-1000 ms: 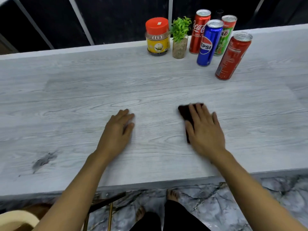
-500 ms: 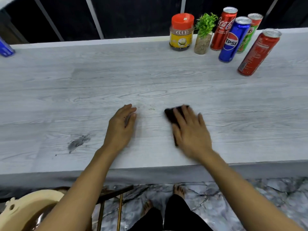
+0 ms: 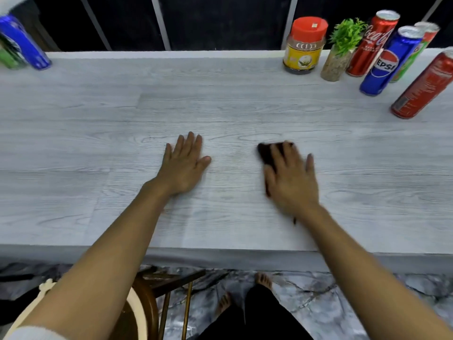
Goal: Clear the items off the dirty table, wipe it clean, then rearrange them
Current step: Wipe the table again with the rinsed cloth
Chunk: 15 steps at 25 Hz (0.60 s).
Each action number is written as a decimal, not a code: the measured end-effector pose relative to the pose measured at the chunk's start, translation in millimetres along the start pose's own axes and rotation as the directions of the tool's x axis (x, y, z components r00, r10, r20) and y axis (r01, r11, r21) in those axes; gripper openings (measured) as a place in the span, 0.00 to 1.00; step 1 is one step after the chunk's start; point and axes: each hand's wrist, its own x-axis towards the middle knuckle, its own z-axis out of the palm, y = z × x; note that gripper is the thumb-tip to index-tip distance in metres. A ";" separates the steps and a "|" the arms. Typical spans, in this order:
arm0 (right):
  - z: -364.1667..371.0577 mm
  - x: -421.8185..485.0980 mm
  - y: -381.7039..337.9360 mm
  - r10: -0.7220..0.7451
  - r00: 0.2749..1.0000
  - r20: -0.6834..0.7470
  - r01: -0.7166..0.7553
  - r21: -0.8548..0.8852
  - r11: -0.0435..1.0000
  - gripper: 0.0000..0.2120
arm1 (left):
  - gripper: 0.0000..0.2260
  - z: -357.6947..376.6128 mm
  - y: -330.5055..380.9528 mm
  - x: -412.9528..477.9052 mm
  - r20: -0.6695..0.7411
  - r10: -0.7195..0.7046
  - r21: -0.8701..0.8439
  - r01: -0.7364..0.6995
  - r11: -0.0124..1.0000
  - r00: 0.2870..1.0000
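Right hand pressed flat on the dark cloth, which pokes out under its fingers; left hand open flat on the table.

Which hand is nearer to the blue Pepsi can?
Right. The right hand, pressing the dark cloth, lies below and left of the Pepsi can. The left hand rests flat farther left.

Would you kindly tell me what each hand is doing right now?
Left hand: open, flat on the table, holding nothing.
Right hand: open, pressing the dark cloth flat on the table.
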 end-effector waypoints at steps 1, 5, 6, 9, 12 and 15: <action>1.5 31.2 7.9 0.067 0.998 0.008 -0.067 0.002 0.998 0.29 | 0.29 0.3 0.2 -0.5 0.005 0.000 -0.001 0.000 1.000 1.000; 10.8 79.8 -33.4 0.108 0.992 0.068 -0.112 0.051 0.992 0.28 | 0.30 1.8 -2.5 -0.8 -0.020 0.008 -0.028 -0.009 1.000 1.000; 13.4 65.4 -48.0 0.037 0.998 0.059 -0.042 0.086 0.995 0.27 | 0.30 -0.3 -4.4 0.2 -0.040 0.008 -0.060 -0.010 0.998 0.999; 13.5 -14.3 -60.7 -0.266 0.963 0.034 0.260 0.129 0.957 0.25 | 0.23 -14.6 -10.1 11.9 -0.250 -0.057 -0.309 -0.024 0.951 0.967; 5.1 0.5 -14.5 -0.271 0.962 0.035 0.267 0.080 0.960 0.26 | 0.22 -27.3 -15.1 33.2 -0.284 -0.139 -0.429 0.004 0.903 0.949; 3.0 104.0 17.4 0.008 1.000 0.030 -0.010 0.057 0.998 0.27 | 0.23 -20.9 -11.9 43.1 -0.215 -0.124 -0.370 0.037 0.928 0.969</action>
